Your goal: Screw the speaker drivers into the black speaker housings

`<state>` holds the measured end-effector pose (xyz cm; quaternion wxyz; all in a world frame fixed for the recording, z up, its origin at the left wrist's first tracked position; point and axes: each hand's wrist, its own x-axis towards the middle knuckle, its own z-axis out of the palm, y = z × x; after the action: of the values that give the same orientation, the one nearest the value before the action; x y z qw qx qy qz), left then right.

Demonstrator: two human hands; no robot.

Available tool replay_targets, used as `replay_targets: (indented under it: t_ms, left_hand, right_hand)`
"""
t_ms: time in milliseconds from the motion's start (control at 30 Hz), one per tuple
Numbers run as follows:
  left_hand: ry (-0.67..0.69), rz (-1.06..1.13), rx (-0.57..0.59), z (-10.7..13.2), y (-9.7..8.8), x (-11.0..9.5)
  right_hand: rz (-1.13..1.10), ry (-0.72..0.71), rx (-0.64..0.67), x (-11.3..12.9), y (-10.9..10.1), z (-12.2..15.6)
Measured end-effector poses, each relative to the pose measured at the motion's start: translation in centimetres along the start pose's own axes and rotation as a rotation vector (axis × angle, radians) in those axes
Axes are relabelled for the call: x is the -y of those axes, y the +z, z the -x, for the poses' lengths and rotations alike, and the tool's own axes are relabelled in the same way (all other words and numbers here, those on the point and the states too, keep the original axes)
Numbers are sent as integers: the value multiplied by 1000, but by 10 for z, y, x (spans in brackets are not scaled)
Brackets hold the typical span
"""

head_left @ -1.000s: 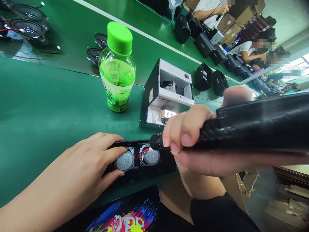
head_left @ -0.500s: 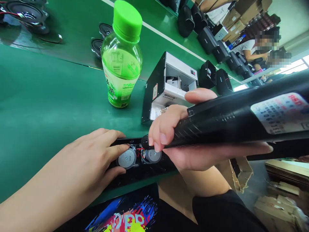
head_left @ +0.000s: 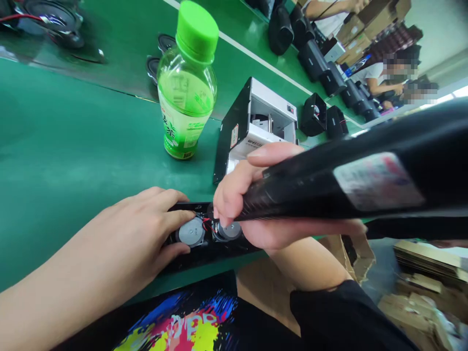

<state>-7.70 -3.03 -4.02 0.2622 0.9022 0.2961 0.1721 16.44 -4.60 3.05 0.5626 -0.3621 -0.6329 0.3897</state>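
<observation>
My left hand lies over a long black housing. Its thumb and index finger close around a round silver-backed speaker set in that housing. A second speaker sits just to the right, partly hidden by my right hand, and thin red wires run between the two. My right hand wraps around a thick black electric screwdriver with a label on its body. The driver's front end points down-left at the housing's far side, near the wires; its tip is hidden.
A green-capped drink bottle and a silver-black screw feeder stand beyond the housing. Loose speakers lie at the upper left. Black speaker boxes line the far bench near a co-worker. Cardboard is at lower right.
My right hand and the screwdriver have shifted left, and the driver's rear looms larger and blurred. My left hand keeps its hold on the speaker. The view has moved slightly.
</observation>
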Motion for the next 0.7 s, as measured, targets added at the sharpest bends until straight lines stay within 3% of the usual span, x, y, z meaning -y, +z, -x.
replay_targets:
  t_ms: [100, 267, 500, 633, 700]
  left_hand:
    - [-49, -24, 66, -3, -3, -1]
    - [-76, -45, 125, -6, -3, -5]
    - [-87, -95, 152, -6, -3, -2]
    - [-79, -95, 142, -6, -4, -3]
    - [-76, -82, 143, -5, -4, -3]
  right_hand:
    - [-270, -52, -148, -12, 9, 0]
    - [-351, -69, -139, -26, 12, 6]
    - [-325, -112, -168, -34, 11, 16]
    - [-327, -203, -141, -60, 14, 10]
    - [-191, -214, -54, -76, 14, 10]
